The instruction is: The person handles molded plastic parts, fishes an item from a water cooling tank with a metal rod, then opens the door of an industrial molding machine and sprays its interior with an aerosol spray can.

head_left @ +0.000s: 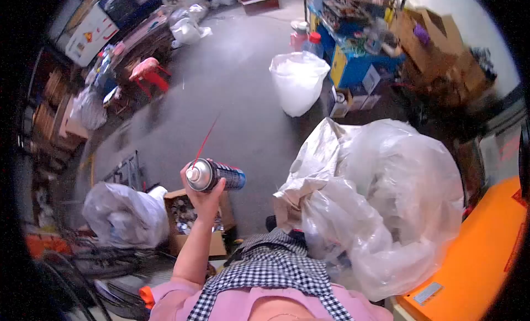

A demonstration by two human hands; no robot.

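My left hand (pixel 203 200) is wrapped round a spray can (pixel 225 176), held out in front of me above the floor. The can lies tilted on its side, with its silver top and white nozzle toward the left. A thin red straw sticks up from the nozzle. Below the hand, a cardboard box (pixel 178 241) holds many small shiny pieces that I cannot make out. My right hand does not show. On that side a large clear plastic bag (pixel 408 183) bulges up beside my checked apron (pixel 270 260), with a white woven sack (pixel 317 155) against it.
An orange surface (pixel 475 254) borders the right side. A stuffed white bag (pixel 124 216) sits at the left. Ahead stand a white-lined bin (pixel 298 80), a cluttered blue bench (pixel 359 61) and a red stool (pixel 150 72). Grey floor (pixel 232 72) runs between them.
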